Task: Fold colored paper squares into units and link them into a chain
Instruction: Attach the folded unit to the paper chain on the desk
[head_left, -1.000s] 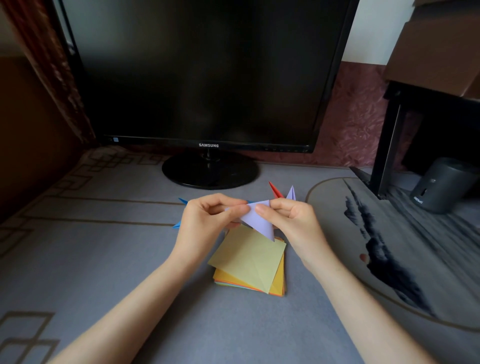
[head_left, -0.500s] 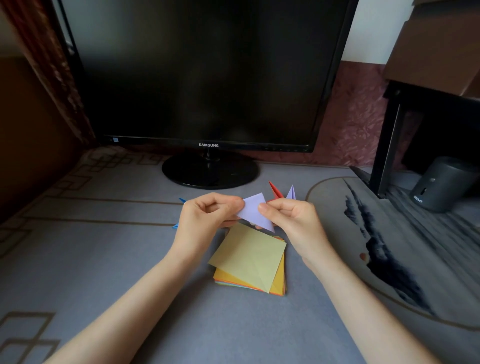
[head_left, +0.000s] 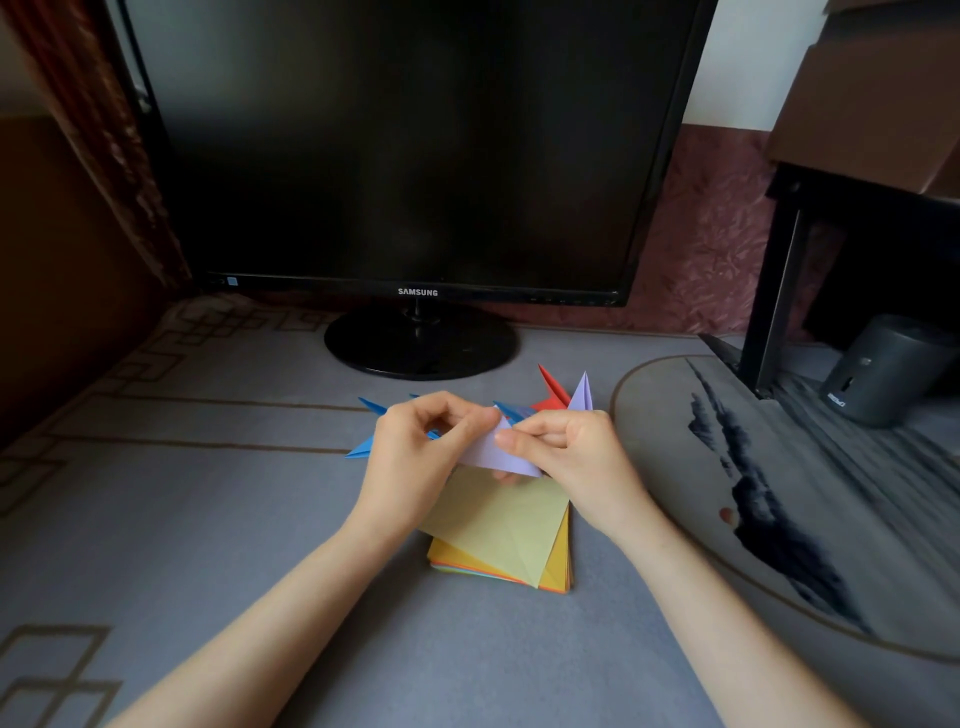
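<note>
Folded down now from the earlier raised flap into a narrow lilac strip (head_left: 493, 456), pinched at its ends by left hand (head_left: 415, 457) and right hand (head_left: 576, 460) just above the paper stack (head_left: 498, 530); probably one more crease made, linking to the finished units (head_left: 553, 397) behind not begun.

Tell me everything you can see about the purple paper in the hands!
The pale purple folded paper looks thin, smooth and matte. It is folded into a long flat strip with sharp edges and a pointed lower right corner. It is held up, tilted, over the stack of coloured paper squares. The left hand pinches its left end and the right hand pinches its upper right part, so fingers hide some of it. How many layers it has cannot be told.
</note>
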